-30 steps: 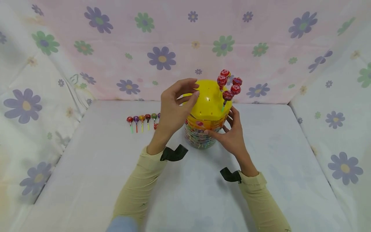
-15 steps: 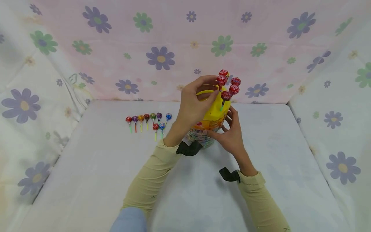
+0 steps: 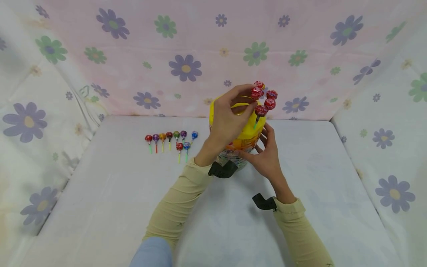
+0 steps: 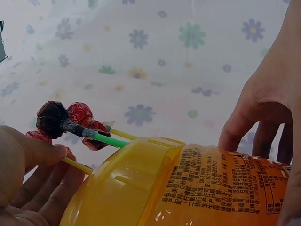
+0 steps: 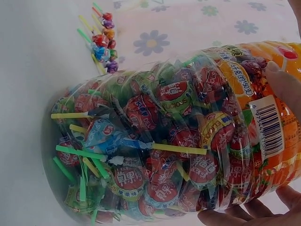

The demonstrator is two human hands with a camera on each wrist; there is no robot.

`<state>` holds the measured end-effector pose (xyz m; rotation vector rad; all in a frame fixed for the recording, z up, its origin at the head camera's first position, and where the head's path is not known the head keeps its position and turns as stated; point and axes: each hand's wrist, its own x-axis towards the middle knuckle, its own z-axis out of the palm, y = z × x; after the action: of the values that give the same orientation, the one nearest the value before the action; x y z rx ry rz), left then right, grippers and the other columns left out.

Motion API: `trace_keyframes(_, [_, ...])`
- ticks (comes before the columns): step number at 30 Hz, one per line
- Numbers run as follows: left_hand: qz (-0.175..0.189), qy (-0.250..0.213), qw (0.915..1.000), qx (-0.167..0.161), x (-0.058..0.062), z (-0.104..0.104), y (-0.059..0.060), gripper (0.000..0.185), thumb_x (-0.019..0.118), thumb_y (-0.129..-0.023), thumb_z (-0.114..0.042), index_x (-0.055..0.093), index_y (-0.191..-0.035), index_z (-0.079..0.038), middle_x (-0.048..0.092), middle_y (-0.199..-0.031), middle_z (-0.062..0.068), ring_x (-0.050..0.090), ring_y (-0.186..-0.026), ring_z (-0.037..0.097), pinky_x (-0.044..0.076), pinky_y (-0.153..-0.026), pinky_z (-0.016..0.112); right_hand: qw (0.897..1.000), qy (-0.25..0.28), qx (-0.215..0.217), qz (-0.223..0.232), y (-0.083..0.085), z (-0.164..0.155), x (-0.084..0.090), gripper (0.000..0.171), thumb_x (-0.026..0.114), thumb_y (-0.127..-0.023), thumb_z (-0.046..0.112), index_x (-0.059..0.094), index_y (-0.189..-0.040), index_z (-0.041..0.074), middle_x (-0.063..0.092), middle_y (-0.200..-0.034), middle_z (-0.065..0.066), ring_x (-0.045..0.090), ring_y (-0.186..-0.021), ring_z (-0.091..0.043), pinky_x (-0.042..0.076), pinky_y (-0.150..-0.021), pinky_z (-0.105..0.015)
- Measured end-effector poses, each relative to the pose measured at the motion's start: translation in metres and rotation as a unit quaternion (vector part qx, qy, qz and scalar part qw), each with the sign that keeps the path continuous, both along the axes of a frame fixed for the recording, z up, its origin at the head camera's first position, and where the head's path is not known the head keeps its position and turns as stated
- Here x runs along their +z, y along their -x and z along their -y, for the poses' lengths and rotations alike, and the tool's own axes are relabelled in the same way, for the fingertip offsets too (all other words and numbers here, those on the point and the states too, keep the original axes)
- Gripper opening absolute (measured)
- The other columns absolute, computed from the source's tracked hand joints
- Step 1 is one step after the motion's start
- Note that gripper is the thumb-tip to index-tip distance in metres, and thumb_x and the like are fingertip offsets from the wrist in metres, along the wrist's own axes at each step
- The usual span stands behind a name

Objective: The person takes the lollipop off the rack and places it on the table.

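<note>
A clear plastic jar (image 5: 155, 141) packed with wrapped lollipops stands on the table, topped by a yellow lid (image 3: 251, 129). My right hand (image 3: 267, 159) grips the jar's side, thumb in front and fingers behind. Several red-wrapped lollipops (image 3: 271, 103) stick up from the right part of the lid. Over the lid, my left hand (image 3: 230, 118) pinches one red lollipop (image 3: 257, 92) between thumb and fingers. In the left wrist view its yellow stick (image 4: 77, 165) meets the lid. A dark-wrapped lollipop with a green stick (image 4: 109, 140) stands beside it.
Left of the jar, several lollipops (image 3: 162, 137) lie in a row on the white tabletop (image 3: 116, 185). A red one (image 3: 179, 147) and a blue one (image 3: 186, 146) lie in front of that row. Flowered cloth (image 3: 213, 44) hangs behind the table.
My left hand has moved right across the lid from its left side to the red lollipops and now pinches one. The right hand keeps its grip on the jar.
</note>
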<state>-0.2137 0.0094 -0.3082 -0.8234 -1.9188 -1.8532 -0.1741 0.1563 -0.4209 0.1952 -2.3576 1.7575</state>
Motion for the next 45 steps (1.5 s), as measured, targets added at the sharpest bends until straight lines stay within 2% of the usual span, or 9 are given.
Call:
trace_keyframes(6, [-0.018,-0.044,0.9989,0.0,0.001,0.003,-0.002,0.036,0.069,-0.092,0.006,0.062,-0.127,0.008,0.069,-0.118,0.022,0.071,-0.103,0.028,0.06,-0.091,0.031,1.0,0.002,-0.002,0.004,0.0,0.0,0.0,0.097,0.086,-0.082,0.013,0.024,-0.157,0.019,0.036,-0.159,-0.01,0.039,-0.146,-0.034,0.039,-0.111,-0.065])
trace_keyframes(12, [-0.043,-0.05,0.9978,0.01,0.002,0.021,-0.011,0.038,0.067,-0.092,0.009,0.059,-0.129,0.011,0.066,-0.12,0.026,0.069,-0.105,0.032,0.059,-0.095,0.036,1.0,0.01,0.002,0.009,-0.002,0.001,0.001,0.097,0.085,-0.083,0.013,0.023,-0.158,0.019,0.036,-0.159,-0.01,0.038,-0.146,-0.032,0.039,-0.113,-0.064])
trace_keyframes(22, [-0.043,-0.038,0.9957,0.073,-0.029,0.08,-0.016,0.037,0.069,-0.09,0.01,0.062,-0.126,0.011,0.069,-0.117,0.025,0.072,-0.098,0.027,0.062,-0.085,0.03,1.0,0.011,0.013,-0.008,-0.002,0.001,0.0,0.097,0.085,-0.083,0.008,0.024,-0.157,0.017,0.036,-0.156,-0.011,0.04,-0.144,-0.033,0.04,-0.112,-0.063])
trace_keyframes(26, [-0.022,-0.03,0.9945,0.098,-0.042,0.105,-0.016,0.038,0.071,-0.089,0.009,0.063,-0.126,0.009,0.069,-0.116,0.025,0.072,-0.096,0.015,0.062,-0.085,0.029,1.0,0.014,0.017,-0.014,-0.002,0.001,0.0,0.097,0.085,-0.082,0.008,0.024,-0.157,0.017,0.037,-0.156,-0.011,0.04,-0.143,-0.033,0.04,-0.111,-0.064])
trace_keyframes(31, [0.062,-0.012,0.9899,0.127,-0.068,0.136,-0.014,0.041,0.074,-0.086,0.01,0.066,-0.125,0.006,0.069,-0.113,0.024,0.071,-0.089,0.006,0.061,-0.076,0.02,0.999,0.015,0.02,-0.022,-0.002,0.001,0.0,0.097,0.085,-0.082,0.007,0.024,-0.157,0.017,0.037,-0.155,-0.011,0.04,-0.143,-0.032,0.04,-0.111,-0.064])
trace_keyframes(35, [0.147,0.055,0.974,0.164,-0.102,0.164,-0.01,0.038,0.074,-0.087,0.007,0.067,-0.125,0.005,0.069,-0.112,0.025,0.073,-0.09,0.02,0.056,-0.07,0.012,1.0,0.017,0.018,-0.017,-0.002,0.001,0.0,0.096,0.085,-0.082,0.008,0.024,-0.157,0.017,0.037,-0.155,-0.011,0.04,-0.143,-0.032,0.04,-0.112,-0.064])
trace_keyframes(39, [0.226,0.133,0.9433,0.203,-0.139,0.188,-0.005,0.039,0.073,-0.089,0.003,0.065,-0.127,0.008,0.069,-0.113,0.028,0.071,-0.098,0.04,0.055,-0.071,0.009,1.0,0.016,0.013,-0.009,-0.002,0.001,0.0,0.094,0.084,-0.084,0.011,0.025,-0.157,0.016,0.037,-0.155,-0.01,0.04,-0.143,-0.032,0.039,-0.112,-0.064])
trace_keyframes(42, [0.276,0.174,0.9178,0.226,-0.16,0.198,-0.001,0.039,0.073,-0.091,0.0,0.063,-0.128,0.008,0.069,-0.114,0.028,0.071,-0.102,0.041,0.06,-0.076,0.019,1.0,0.016,0.013,-0.009,-0.002,0.001,0.0,0.094,0.084,-0.084,0.01,0.024,-0.157,0.016,0.037,-0.155,-0.011,0.04,-0.144,-0.033,0.039,-0.112,-0.064])
trace_keyframes(45, [0.297,0.204,0.9008,0.243,-0.174,0.202,0.001,0.04,0.072,-0.091,-0.003,0.063,-0.128,0.009,0.069,-0.113,0.029,0.072,-0.102,0.041,0.062,-0.084,0.035,1.0,0.018,0.015,-0.009,-0.002,0.001,-0.001,0.094,0.084,-0.084,0.008,0.024,-0.157,0.016,0.037,-0.156,-0.012,0.04,-0.144,-0.034,0.039,-0.112,-0.065])
